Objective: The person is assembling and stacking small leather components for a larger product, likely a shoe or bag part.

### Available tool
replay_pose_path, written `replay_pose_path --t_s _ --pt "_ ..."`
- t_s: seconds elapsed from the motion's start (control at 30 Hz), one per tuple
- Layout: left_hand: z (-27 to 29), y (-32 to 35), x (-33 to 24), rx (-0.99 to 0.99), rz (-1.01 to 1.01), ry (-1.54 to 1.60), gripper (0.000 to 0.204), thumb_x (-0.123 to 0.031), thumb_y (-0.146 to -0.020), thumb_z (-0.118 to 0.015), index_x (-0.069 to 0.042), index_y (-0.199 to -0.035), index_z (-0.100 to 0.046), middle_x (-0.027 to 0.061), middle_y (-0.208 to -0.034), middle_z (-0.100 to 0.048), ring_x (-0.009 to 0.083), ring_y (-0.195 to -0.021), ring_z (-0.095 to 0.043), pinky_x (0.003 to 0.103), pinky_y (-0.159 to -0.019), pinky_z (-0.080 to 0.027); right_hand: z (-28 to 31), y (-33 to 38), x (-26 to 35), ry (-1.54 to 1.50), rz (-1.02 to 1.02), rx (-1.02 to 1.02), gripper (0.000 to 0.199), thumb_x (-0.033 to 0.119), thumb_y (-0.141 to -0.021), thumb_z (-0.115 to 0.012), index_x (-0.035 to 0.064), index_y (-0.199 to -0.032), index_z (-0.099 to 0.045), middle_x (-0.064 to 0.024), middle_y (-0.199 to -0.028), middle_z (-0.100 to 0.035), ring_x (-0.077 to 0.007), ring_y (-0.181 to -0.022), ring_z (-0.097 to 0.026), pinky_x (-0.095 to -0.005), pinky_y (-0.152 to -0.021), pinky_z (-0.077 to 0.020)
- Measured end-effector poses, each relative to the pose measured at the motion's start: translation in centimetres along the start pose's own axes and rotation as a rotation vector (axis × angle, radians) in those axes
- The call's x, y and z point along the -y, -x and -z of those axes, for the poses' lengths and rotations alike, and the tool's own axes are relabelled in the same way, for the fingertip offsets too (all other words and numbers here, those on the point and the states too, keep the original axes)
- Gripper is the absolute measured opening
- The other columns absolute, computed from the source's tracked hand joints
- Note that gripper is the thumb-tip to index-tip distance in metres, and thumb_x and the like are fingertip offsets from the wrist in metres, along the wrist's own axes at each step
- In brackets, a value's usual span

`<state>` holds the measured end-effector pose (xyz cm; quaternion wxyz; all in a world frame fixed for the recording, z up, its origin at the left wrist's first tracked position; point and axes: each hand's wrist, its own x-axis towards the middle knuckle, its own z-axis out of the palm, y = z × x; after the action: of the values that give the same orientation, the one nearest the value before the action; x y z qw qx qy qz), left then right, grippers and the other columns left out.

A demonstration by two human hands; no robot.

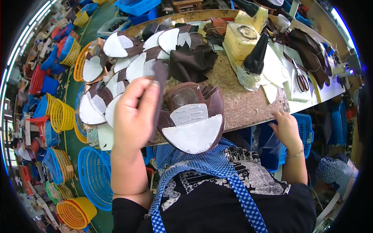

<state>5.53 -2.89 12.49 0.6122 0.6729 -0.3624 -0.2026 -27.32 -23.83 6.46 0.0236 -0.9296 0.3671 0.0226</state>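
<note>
My left hand (136, 110) is raised over the left part of the work board, pinching a narrow dark brown leather piece (160, 95) seen nearly edge-on. Just right of it, a brown leather shoe upper (217, 103) lies with its white-lined toe hanging over the front edge. A pale grey patch (189, 114) sits against the white lining. My right hand (286, 130) is at the board's front right edge, fingers apart and holding nothing. Several more uppers with white linings (136, 66) are heaped on the left. Behind, dark leather pieces (191, 62) form a loose pile.
A yellowish block (240, 40) and a black cone-shaped tool (256, 56) stand at the back right. Scissors (301, 77) lie farther right near stacked leather strips (309, 54). A blue basket (93, 176) stands below left, and a blue crate (305, 130) below right.
</note>
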Motion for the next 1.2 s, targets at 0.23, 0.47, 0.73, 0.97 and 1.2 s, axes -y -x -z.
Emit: replay_pose_path --t_s 0.23,0.47,0.73,0.97,1.2 --pt "-6.2 4.8 -0.8 0.415 -0.735 -0.675 0.04 -0.042 -0.079 -0.073 -0.005 -0.087 -0.062 0.0113 -0.103 -0.065 0.022 -0.066 -0.063 0.033 -0.057 -0.051 -1.7 -5.1 12.7 -2.473 0.014 0.8 0.043 0.032 -0.098 -0.054 0.0019 -0.128 -0.051 -0.0128 -0.124 -0.06 -0.0252 -0.115 -0.059 -0.0413 -0.101 -0.0451" --pt "1.3 7.1 4.2 0.158 0.224 0.292 0.045 -0.042 -0.099 -0.047 -0.001 -0.097 -0.064 0.0154 -0.102 -0.069 0.0262 -0.089 -0.067 0.036 -0.078 -0.053 0.7 -6.6 14.7 -2.462 0.064 0.729 0.058 0.042 -0.098 -0.047 0.0011 -0.139 -0.04 -0.0166 -0.137 -0.051 -0.0297 -0.127 -0.049 -0.0451 -0.109 -0.0366" --pt "-0.8 6.7 5.4 0.02 0.487 1.037 0.033 -0.013 -0.093 -0.061 0.0 -0.123 -0.057 0.0129 -0.12 -0.063 0.022 -0.106 -0.063 0.036 -0.096 -0.048 0.7 -5.6 16.0 -2.351 -0.212 0.681 0.048 0.032 -0.098 -0.052 -0.0014 -0.133 -0.048 -0.015 -0.13 -0.057 -0.0274 -0.119 -0.056 -0.0414 -0.103 -0.0437" --pt "-0.8 8.4 5.3 -0.093 0.403 0.669 0.021 -0.006 -0.092 -0.063 0.001 -0.112 -0.062 0.0071 -0.107 -0.067 0.0132 -0.097 -0.062 0.029 -0.089 -0.049 0.1 -4.1 14.8 -1.9 0.16 0.301 0.053 0.008 -0.086 -0.071 -0.0001 -0.133 -0.048 -0.0099 -0.126 -0.057 -0.0201 -0.114 -0.057 -0.0342 -0.099 -0.0442" --pt "-1.0 10.6 7.5 -0.076 0.413 0.289 0.02 -0.01 -0.09 -0.068 0.0 -0.105 -0.062 -0.0055 -0.077 -0.061 -0.0028 -0.057 -0.045 0.014 -0.05 -0.033 -0.2 -5.1 12.6 -1.046 0.713 0.16 0.053 -0.001 -0.067 -0.078 0.0057 -0.117 -0.064 -0.0106 -0.113 -0.06 -0.0248 -0.098 -0.06 -0.0335 -0.087 -0.0486"
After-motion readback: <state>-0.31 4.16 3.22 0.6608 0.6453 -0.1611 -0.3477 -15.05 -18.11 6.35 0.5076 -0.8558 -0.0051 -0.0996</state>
